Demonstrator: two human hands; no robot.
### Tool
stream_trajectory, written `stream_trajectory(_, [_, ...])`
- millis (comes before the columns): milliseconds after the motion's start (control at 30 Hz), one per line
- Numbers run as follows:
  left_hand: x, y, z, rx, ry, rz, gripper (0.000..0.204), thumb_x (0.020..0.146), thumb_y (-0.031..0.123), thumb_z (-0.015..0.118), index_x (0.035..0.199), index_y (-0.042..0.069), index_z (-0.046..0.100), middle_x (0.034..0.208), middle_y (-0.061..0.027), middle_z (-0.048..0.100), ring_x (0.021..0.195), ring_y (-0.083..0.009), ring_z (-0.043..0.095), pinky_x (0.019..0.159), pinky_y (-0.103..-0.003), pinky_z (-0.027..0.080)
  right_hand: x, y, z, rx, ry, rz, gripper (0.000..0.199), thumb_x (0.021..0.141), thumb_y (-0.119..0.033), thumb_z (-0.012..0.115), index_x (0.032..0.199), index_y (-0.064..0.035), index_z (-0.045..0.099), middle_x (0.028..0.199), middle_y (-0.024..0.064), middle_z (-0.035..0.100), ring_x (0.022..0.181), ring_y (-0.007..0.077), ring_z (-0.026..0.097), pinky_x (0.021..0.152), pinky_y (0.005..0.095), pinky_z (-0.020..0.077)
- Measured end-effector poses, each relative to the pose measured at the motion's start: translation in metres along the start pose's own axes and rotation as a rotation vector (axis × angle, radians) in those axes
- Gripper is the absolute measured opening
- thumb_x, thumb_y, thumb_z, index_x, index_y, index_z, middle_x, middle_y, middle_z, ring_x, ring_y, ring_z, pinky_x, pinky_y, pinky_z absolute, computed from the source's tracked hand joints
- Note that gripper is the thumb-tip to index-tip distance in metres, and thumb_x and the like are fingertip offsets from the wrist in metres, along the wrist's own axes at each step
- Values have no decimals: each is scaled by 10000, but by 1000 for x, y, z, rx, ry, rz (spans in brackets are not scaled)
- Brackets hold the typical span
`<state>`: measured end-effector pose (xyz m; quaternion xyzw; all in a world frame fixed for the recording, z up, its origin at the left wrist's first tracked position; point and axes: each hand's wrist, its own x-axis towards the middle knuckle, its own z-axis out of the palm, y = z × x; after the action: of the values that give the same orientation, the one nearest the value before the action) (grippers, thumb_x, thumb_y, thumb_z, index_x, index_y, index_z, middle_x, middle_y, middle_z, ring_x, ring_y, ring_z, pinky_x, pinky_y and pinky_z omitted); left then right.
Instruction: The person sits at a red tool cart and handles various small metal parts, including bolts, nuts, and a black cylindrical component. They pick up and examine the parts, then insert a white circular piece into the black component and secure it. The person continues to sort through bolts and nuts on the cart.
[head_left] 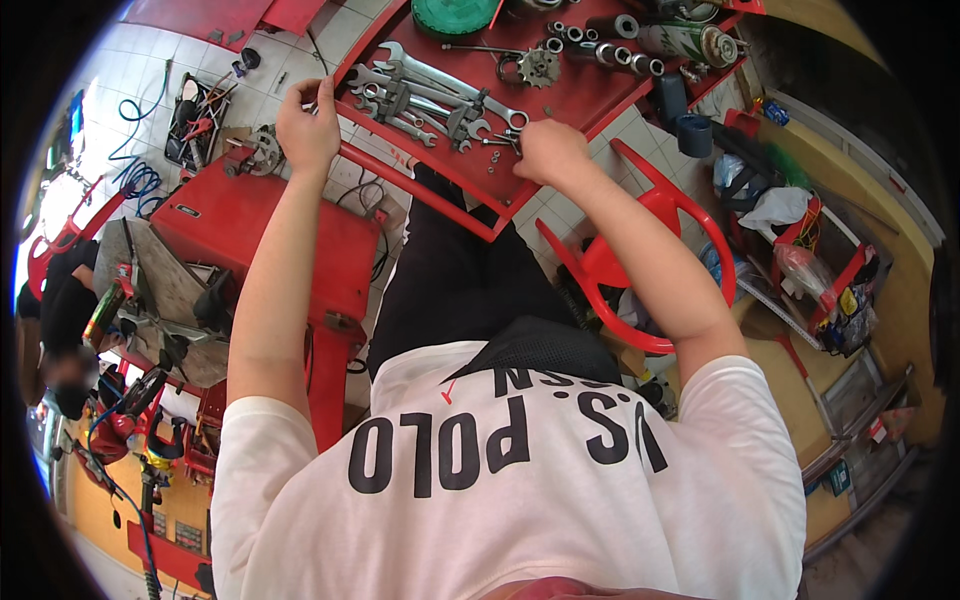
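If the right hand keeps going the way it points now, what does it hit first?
Most likely the small bolts at the fingertips of the right hand, then the spread wrenches on the red tray; depth is uncertain.

wrenches (425, 95) on tray (590, 95), sprocket (538, 67) behind

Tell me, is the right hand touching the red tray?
Touching. The head view shows the right hand resting on the red tray beside the wrenches.
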<state>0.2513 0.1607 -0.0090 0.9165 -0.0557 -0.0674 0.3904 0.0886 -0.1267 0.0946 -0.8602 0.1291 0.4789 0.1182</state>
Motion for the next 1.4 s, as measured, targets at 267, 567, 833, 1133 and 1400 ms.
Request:
stream_trajectory(267, [0, 3, 2, -3, 37, -1, 335, 988, 374, 738, 1011, 40, 744, 951, -109, 769, 906, -257, 726, 831, -386, 544, 9, 7, 96, 239, 589, -314, 169, 830, -208, 744, 944, -83, 732, 922, 95, 688, 851, 319, 719, 738, 459, 594])
stream_trajectory(567, [0, -4, 1, 145, 84, 152, 437, 976, 403, 734, 1166, 15, 666, 1134, -182, 648, 1124, -363, 607, 984, -469, 461, -34, 22, 97, 445, 663, -287, 225, 843, -261, 777, 991, -98, 732, 886, 79, 670, 850, 312, 702, 739, 454, 573])
stream_trajectory(833, [-40, 26, -20, 338, 268, 132, 483, 996, 434, 663, 1252, 29, 600, 1204, -221, 593, 1191, -430, 543, 1021, -539, 424, -152, 113, 123, 721, 568, -119, 317, 892, -304, 749, 1062, -36, 749, 945, 173, 740, 866, 358, 717, 778, 433, 566])
stream_trajectory(1133, [-149, 97, -53, 18, 194, -24, 415, 1031, 358, 646, 1223, -6, 590, 1172, -201, 596, 1094, -340, 582, 975, -449, 466, -235, 252, 213, 1296, 646, 16, 258, 1030, -238, 677, 1152, -16, 722, 836, 69, 711, 628, 115, 622, 588, 293, 516])
stream_trajectory(1400, [-137, 412, -201, -682, 234, 586, 434, 1017, 165, 684, 1362, -15, 493, 1268, -136, 581, 1170, -214, 570, 1070, -360, 446, -517, 301, -15, 1236, 1641, -722, 351, 1078, -281, 608, 1344, -51, 606, 1010, 49, 679, 699, 62, 581, 643, 237, 481])
